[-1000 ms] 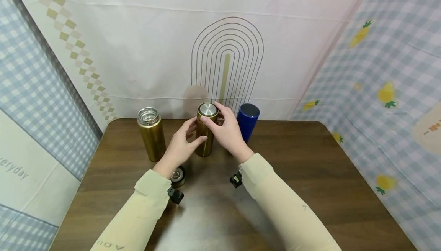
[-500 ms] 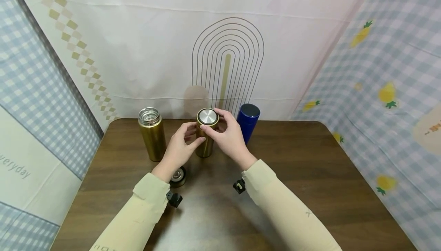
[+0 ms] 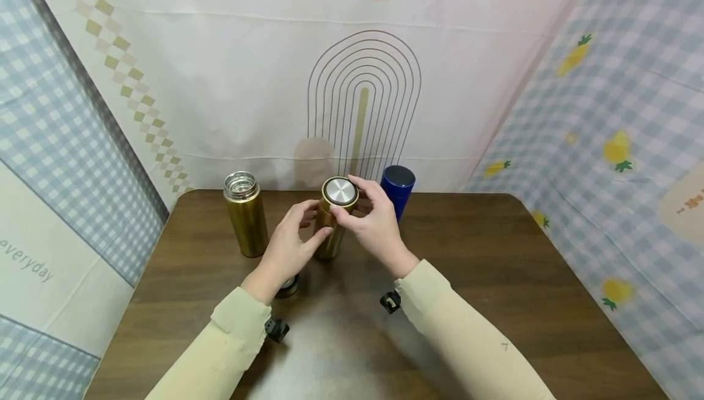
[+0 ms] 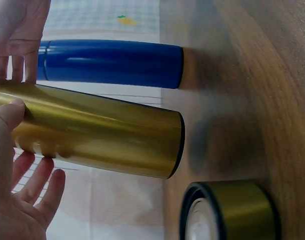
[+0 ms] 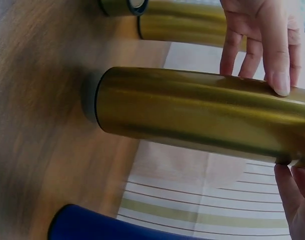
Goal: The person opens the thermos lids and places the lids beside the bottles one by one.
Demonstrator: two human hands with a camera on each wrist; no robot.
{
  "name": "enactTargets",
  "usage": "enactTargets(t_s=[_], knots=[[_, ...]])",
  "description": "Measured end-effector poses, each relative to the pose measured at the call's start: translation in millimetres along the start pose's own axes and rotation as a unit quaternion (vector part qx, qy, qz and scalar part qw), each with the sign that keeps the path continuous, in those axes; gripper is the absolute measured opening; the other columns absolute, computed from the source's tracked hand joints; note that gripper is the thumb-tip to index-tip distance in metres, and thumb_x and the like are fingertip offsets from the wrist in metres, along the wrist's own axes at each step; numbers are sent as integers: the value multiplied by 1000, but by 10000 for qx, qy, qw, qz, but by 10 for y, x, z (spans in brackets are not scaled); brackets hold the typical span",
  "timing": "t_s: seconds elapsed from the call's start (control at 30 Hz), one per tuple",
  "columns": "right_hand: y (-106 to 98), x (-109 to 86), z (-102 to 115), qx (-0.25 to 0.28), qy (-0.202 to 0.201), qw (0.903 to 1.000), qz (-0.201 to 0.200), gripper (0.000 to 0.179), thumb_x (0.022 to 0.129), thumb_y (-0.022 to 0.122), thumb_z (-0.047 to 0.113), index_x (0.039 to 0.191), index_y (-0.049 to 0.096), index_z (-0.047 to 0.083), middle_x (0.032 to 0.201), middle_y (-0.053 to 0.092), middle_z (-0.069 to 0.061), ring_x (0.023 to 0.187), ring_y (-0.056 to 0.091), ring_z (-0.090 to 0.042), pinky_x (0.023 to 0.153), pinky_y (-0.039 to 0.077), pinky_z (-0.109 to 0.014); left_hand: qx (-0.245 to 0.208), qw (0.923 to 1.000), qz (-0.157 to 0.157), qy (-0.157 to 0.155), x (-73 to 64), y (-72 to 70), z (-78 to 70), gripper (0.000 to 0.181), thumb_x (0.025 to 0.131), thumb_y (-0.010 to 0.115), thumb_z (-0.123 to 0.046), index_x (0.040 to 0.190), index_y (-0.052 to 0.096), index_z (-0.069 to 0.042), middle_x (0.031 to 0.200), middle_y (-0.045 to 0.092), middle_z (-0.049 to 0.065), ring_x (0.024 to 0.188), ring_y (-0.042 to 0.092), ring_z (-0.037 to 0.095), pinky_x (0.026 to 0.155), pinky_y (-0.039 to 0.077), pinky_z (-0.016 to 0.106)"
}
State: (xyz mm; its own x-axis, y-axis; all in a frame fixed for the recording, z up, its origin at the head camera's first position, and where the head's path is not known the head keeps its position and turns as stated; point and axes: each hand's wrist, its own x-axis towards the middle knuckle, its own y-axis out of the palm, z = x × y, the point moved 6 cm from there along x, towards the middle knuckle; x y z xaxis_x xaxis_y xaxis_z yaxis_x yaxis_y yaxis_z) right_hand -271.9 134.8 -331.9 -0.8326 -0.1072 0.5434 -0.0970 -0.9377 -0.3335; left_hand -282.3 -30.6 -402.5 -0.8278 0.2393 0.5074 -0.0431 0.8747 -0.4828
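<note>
A gold thermos flask (image 3: 332, 241) with a silver-topped lid (image 3: 340, 191) leans slightly toward the camera between both hands. My left hand (image 3: 286, 247) holds its body, thumb in front and fingers behind. The right hand (image 3: 379, 223) grips the lid near the top, thumb on the near side. In the left wrist view the flask's base shows a shadow on the wood beside it. To the left stands a second gold flask (image 3: 247, 226), uncapped, its steel mouth showing. A loose gold-and-black lid (image 4: 245, 210) lies on the table near my left wrist, partly hidden in the head view.
A blue flask (image 3: 397, 191) with a dark top stands just behind my right hand. The brown wooden table (image 3: 495, 278) ends at a white printed cloth (image 3: 236, 82). Checked cloth (image 3: 621, 174) hangs along the right side, with more on the left.
The held flask has come toward the camera and a little right, its top tilting nearer. Both hands have moved with it, keeping hold. The other flasks stay put.
</note>
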Motion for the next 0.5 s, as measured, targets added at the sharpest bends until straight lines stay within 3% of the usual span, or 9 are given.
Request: enactTargets(t_s=[0.2,0.5], knots=[[-94,-57,351,130,-146,9998,-44,56,79,77,2,129,54,-7,113,56,-16,98,59,-26,79,54,-48,202,9994,157,231,-45,-97,-162,61,88,70,-37,138,45,-14,128,52,3,114,56,19,93,49,40],[-78,-126,447,579,-54,9983,-5,52,81,73,-1,129,53,-8,114,55,-17,100,58,-21,82,54,-47,317,9986,115,416,-127,-212,-297,69,84,74,-38,142,42,-17,129,52,0,115,53,16,93,49,36]])
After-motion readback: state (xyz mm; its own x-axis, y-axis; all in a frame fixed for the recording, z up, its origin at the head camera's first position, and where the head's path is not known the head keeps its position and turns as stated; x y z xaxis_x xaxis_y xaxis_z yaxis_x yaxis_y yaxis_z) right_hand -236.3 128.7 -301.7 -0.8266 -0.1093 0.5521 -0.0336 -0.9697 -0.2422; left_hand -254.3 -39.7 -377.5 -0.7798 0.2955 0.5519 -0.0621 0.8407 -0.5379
